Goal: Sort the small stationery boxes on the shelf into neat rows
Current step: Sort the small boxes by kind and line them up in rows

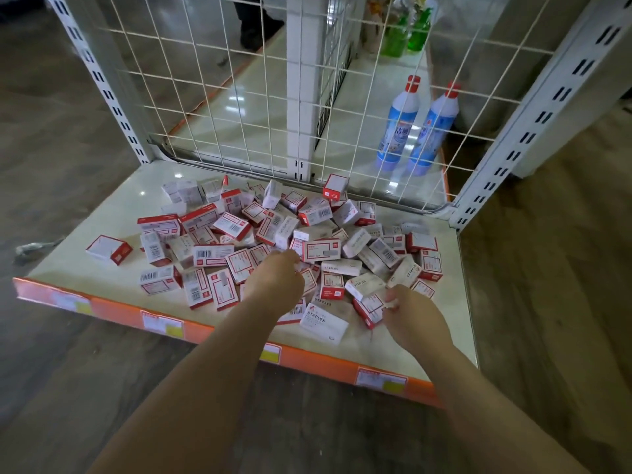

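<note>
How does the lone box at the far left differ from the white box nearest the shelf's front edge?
The lone box shows red sides and lies apart from the heap; the front box shows a plain white face printed STAPLES and touches other boxes. The lone box is far from both hands; the front one lies between them. Both lie flat on the shelf.

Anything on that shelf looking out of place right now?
Yes: the staple boxes lie in a jumbled heap across the shelf, tilted and overlapping, with no rows. One box sits apart at the left, and another leans against the wire grid.
</note>
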The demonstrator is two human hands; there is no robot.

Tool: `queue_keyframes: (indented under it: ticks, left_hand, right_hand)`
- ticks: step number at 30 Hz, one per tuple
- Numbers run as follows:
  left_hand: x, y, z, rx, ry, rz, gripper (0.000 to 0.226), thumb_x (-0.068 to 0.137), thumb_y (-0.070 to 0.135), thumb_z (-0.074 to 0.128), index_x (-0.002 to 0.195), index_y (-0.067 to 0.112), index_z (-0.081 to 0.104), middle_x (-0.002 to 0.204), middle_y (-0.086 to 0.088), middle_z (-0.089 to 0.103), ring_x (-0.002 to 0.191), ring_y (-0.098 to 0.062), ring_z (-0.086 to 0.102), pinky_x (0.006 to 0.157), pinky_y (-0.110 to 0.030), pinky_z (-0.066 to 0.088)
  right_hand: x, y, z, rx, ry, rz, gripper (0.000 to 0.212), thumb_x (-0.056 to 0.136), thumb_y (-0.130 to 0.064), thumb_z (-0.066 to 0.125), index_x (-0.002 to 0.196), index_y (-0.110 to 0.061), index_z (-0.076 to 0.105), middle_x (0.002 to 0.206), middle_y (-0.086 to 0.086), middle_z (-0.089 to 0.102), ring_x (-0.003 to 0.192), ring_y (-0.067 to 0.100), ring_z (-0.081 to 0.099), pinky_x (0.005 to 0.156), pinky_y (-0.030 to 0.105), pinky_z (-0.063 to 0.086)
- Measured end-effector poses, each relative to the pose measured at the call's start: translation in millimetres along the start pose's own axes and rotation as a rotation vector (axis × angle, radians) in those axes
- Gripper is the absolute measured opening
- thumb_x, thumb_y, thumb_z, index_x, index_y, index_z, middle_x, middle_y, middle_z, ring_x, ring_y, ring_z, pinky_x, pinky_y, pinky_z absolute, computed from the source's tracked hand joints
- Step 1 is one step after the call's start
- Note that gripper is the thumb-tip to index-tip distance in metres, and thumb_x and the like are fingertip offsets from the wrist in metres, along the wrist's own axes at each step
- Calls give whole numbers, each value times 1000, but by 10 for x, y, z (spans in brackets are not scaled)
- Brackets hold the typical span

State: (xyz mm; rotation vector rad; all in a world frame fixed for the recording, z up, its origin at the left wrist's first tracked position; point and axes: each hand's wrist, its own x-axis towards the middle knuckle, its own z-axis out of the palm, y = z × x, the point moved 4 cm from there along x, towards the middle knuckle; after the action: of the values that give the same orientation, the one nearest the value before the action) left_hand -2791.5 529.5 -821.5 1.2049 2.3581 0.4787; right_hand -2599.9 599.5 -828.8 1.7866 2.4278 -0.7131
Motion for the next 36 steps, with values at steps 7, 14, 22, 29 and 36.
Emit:
queue_keyframes:
  ticks: [7, 14, 22, 29, 36]
  left_hand:
    - [-251, 42, -232, 275, -35, 141, 31, 94, 20, 48, 124, 19, 53, 121, -3, 55, 107, -19, 54, 85, -32, 49]
    - [-604, -249, -49, 335, -224, 113, 27, 93, 26, 48, 117, 22, 58, 118, 1, 58, 102, -17, 54, 84, -31, 48]
    - [-899, -354, 303, 392, -379, 127, 27, 93, 26, 49, 119, 22, 55, 121, 1, 56, 107, -17, 53, 90, -30, 46]
    - [-877, -337, 373, 418, -402, 170, 32, 93, 27, 47, 124, 22, 51, 127, 1, 54, 112, -16, 51, 92, -31, 44]
    - [-711, -356, 226, 366, -272, 112, 31, 94, 27, 48, 124, 23, 52, 122, 1, 56, 106, -17, 54, 86, -30, 49]
  right_hand:
    - [-138, 36, -46, 18, -9, -41, 25, 92, -17, 48, 116, -17, 54, 113, 7, 61, 96, 22, 55, 74, 27, 42]
    - [-380, 206, 101, -40, -62, -54, 19, 90, -15, 47, 107, -19, 55, 109, 4, 62, 96, 20, 57, 80, 29, 46]
    - [-539, 294, 336, -141, -180, -53, 25, 92, -23, 53, 116, -20, 51, 112, 1, 60, 87, 12, 52, 79, 22, 45]
    - [-437, 101, 386, -109, -69, -95, 31, 89, -34, 57, 118, -24, 49, 117, -3, 58, 99, 13, 58, 82, 25, 48]
    - [-286, -123, 521, -43, -14, -207, 34, 87, -35, 57, 118, -24, 50, 113, -5, 58, 100, 13, 56, 83, 28, 48]
